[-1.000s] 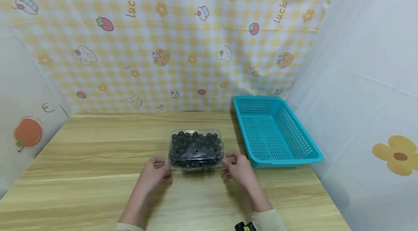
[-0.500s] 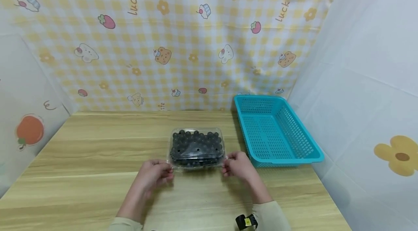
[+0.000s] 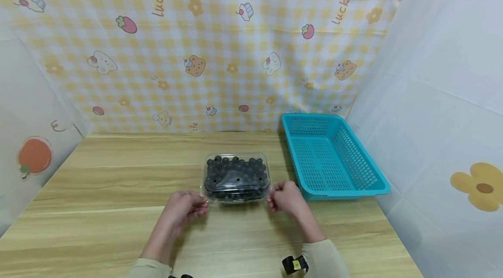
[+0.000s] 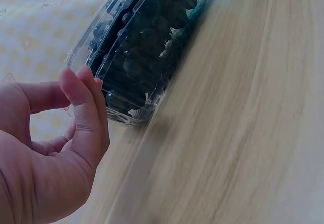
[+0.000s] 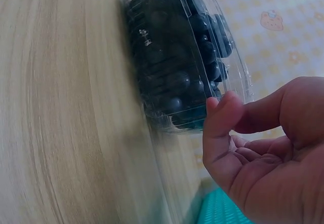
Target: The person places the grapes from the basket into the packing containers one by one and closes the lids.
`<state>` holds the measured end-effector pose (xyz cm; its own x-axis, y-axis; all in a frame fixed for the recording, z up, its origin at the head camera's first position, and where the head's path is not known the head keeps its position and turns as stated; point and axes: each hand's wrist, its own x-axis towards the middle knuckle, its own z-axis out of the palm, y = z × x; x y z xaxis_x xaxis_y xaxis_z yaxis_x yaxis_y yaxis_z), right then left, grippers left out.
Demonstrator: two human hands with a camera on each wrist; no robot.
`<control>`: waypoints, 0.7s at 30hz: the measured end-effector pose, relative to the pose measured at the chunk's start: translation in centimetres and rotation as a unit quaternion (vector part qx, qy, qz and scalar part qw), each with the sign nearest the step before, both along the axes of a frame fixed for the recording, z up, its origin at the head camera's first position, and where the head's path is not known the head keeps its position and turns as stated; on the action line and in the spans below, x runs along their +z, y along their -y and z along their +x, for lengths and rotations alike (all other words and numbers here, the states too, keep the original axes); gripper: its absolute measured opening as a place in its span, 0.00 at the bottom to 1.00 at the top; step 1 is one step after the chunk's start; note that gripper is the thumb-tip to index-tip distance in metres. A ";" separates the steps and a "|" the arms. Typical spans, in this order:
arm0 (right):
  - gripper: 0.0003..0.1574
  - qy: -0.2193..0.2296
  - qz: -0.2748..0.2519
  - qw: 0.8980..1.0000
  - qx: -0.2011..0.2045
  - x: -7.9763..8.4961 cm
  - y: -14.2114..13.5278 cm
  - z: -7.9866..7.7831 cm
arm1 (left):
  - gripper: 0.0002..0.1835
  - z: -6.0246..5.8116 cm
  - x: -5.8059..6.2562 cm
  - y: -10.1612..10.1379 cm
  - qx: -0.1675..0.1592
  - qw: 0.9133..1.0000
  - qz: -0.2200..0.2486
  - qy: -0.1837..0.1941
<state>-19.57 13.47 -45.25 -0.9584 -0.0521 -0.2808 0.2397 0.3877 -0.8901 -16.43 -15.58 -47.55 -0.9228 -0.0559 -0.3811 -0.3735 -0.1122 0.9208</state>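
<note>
A clear plastic clamshell box (image 3: 237, 200), filled with dark round fruits (image 3: 224, 173), is at the middle of the wooden table with its lid down. At its front left corner, my left hand (image 3: 182, 208) pinches the rim between thumb and fingertips. My right hand (image 3: 290, 198) does the same at the front right corner. In the left wrist view the left hand (image 4: 55, 148) has its fingertips at the box's lip; the right wrist view has the right hand (image 5: 263, 158) pinching the opposite end. Whether the box's underside touches the table I cannot tell.
A turquoise plastic basket (image 3: 320, 160) with perforated walls stands to the right of the box, close behind my right hand. A yellow checked cloth (image 3: 235, 73) hangs behind the table (image 3: 98, 208), and a white panel (image 3: 440, 138) borders the right side.
Thumb and fingers of both hands have drawn together on the box's front corners. The box stays in nearly the same place; the head view has shifted slightly.
</note>
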 end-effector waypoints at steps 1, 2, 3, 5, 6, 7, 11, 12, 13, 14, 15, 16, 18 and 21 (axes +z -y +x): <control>0.09 -0.001 0.002 1.000 0.001 0.0 0.0 0.0 | 0.11 0.0 0.0 0.0 0.002 1.000 0.000 0.001; 0.09 0.000 0.003 1.000 0.001 0.0 0.0 0.0 | 0.10 0.0 0.0 0.0 0.004 1.000 -0.001 0.001; 0.09 0.000 0.004 1.000 0.001 -0.1 0.0 0.0 | 0.10 0.0 0.0 0.0 0.004 1.000 -0.003 0.003; 0.10 0.003 0.001 1.000 0.000 -0.1 0.0 0.0 | 0.11 0.0 0.0 0.1 -0.004 1.000 -0.004 0.003; 0.11 0.004 -0.001 1.000 0.000 -0.2 0.1 0.0 | 0.11 0.1 0.0 0.2 -0.008 1.000 -0.003 0.003; 0.12 0.004 -0.002 1.000 0.000 -0.2 0.0 0.0 | 0.12 0.1 0.1 0.3 -0.016 1.000 -0.003 0.001; 0.16 0.003 -0.003 1.000 0.005 -0.1 0.0 0.2 | 0.16 0.1 0.3 0.8 -0.054 0.999 -0.008 -0.002; 0.16 0.000 0.004 1.000 0.009 -0.1 0.0 0.2 | 0.17 0.1 0.4 0.9 -0.062 0.998 -0.012 -0.001; 0.17 -0.004 0.014 1.000 0.013 0.0 -0.1 0.2 | 0.18 0.1 0.5 1.0 -0.071 0.997 -0.019 0.000; 0.18 -0.007 0.023 1.000 0.018 0.2 -0.1 0.2 | 0.19 0.0 0.7 1.1 -0.081 0.996 -0.028 -0.001; 0.19 -0.010 0.035 0.999 0.023 0.3 -0.1 0.2 | 0.20 0.0 0.9 1.2 -0.088 0.995 -0.039 -0.001; 0.21 -0.014 0.050 0.998 0.029 0.6 -0.2 0.2 | 0.20 -0.1 1.1 1.3 -0.092 0.994 -0.051 -0.002; 0.26 -0.019 0.078 0.996 0.045 1.1 -0.3 0.1 | 0.21 -0.3 1.5 1.3 -0.099 0.992 -0.073 -0.004; 0.31 -0.017 0.110 0.992 0.066 1.7 -0.5 0.2 | 0.19 -0.5 1.8 1.4 -0.106 0.990 -0.093 -0.001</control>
<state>-19.42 13.96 -43.53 -0.9563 -0.1183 -0.2675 0.1460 0.5996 -0.7869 -16.91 -16.93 -45.70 -0.9222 0.0702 -0.3802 -0.3682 0.1400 0.9191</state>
